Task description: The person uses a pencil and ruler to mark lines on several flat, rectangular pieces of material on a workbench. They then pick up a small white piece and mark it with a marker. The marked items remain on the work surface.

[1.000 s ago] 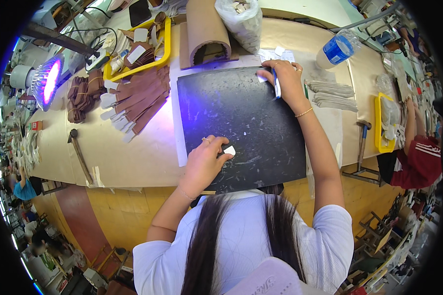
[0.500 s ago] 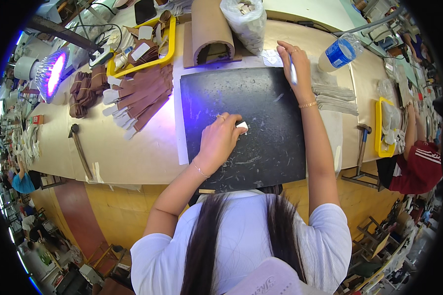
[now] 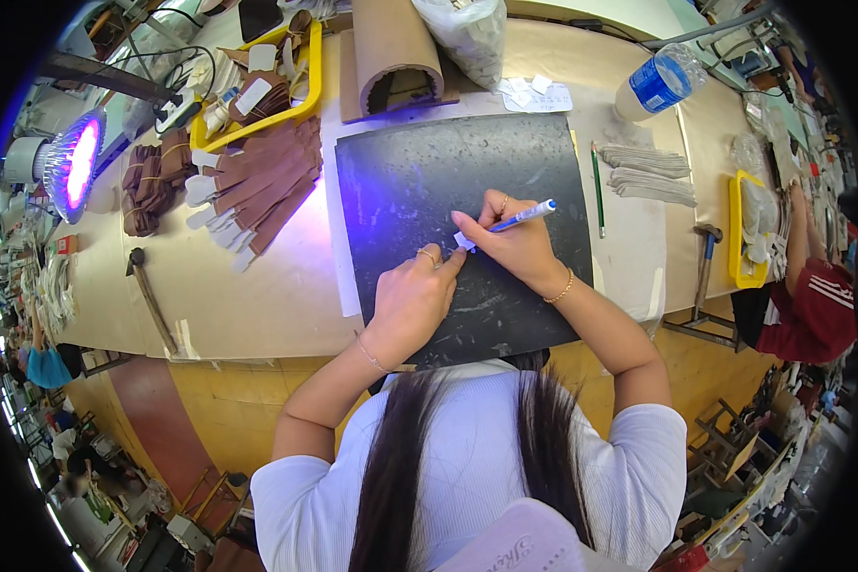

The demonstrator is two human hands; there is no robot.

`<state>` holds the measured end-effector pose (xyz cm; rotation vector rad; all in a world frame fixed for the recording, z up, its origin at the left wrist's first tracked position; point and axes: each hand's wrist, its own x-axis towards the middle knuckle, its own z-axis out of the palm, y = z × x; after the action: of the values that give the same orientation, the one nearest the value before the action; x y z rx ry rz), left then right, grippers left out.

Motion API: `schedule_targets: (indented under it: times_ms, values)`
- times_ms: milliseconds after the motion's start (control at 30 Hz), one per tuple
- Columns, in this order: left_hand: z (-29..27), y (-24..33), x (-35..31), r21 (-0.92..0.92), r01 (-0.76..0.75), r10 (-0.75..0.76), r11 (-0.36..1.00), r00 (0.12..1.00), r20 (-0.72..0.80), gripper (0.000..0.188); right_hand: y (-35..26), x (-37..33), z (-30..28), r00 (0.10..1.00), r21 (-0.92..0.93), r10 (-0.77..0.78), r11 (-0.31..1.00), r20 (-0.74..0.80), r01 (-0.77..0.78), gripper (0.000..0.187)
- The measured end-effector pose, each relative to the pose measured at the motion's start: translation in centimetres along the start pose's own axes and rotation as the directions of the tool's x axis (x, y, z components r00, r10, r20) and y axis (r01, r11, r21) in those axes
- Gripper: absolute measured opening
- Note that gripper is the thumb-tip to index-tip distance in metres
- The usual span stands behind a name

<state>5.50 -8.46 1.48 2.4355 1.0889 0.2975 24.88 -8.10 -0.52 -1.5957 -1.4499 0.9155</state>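
Observation:
My right hand [image 3: 517, 250] grips a white and blue pen [image 3: 526, 215], its writing end hidden by my fingers, low over the black mat [image 3: 400, 181]. Just beneath those fingers lies a small white piece [image 3: 463, 241]. My left hand [image 3: 412, 303] rests on the mat, fingers bent, with a fingertip pinning the edge of the piece. Beyond the mat, more small white pieces [image 3: 541, 84] sit on a printed paper [image 3: 558, 100].
Brown leather strips [image 3: 267, 181] with white ends fan out left of the mat, below a yellow tray [image 3: 316, 67] and a lit lamp [image 3: 76, 162]. Hammers [image 3: 153, 300] flank the mat. To the right are a green pencil [image 3: 598, 191], grey strips [image 3: 650, 173] and a bottle [image 3: 653, 86].
My right hand has come down from the printed paper to the mat, bringing the pen to the small white piece. My left hand has shifted slightly nearer. The pencil is now uncovered.

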Motion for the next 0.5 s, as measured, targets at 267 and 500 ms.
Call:
schedule_targets:
  times_ms: [267, 500]
  values:
    - [0.2, -0.12, 0.06, 0.003, -0.009, 0.009, 1.0, 1.0, 0.003, 0.029, 0.66, -0.05, 0.8, 0.974, -0.079, -0.21, 0.976, -0.09, 0.203, 0.037]
    - [0.33, -0.05, 0.18, -0.006, 0.006, -0.005, 1.0, 1.0, 0.014, 0.029, 0.46, -0.05, 0.78, 0.99, -0.025, -0.112, 0.994, -0.087, 0.111, 0.033]
